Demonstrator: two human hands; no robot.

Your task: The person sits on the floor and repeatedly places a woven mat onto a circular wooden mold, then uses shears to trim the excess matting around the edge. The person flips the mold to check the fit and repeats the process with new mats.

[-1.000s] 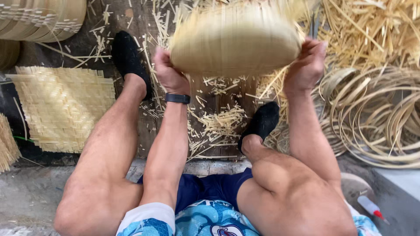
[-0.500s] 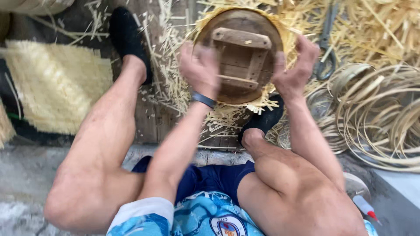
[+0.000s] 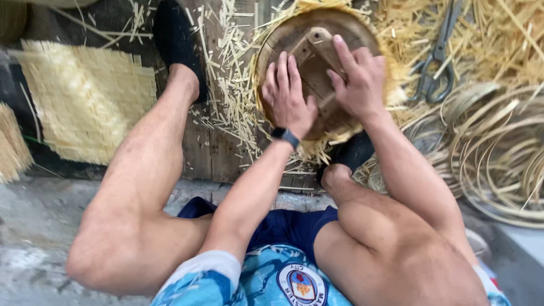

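Head view: a round wooden form with a block handle on its upper face sits inside a ring of woven pale straw, low on the wooden floor between the seated person's feet. Both hands press down on it from above, apparently to seat the form firmly against the weave so the straw edge turns up around it. The left hand, a dark band at its wrist, lies flat with fingers spread on the wood, its grip open and not clamped on anything. The right hand rests over the block handle, fingers extended and slightly curled across it; it pushes rather than closes on it.

The person's black shoes are planted either side of the work, the right one tucked just under the near rim, seemingly bracing it. Cut straw offcuts are scattered about the floor. A flat woven mat lies to the left, well apart. To the right, metal shears rest on loose straw near the form, with coils of split cane beyond the right knee.
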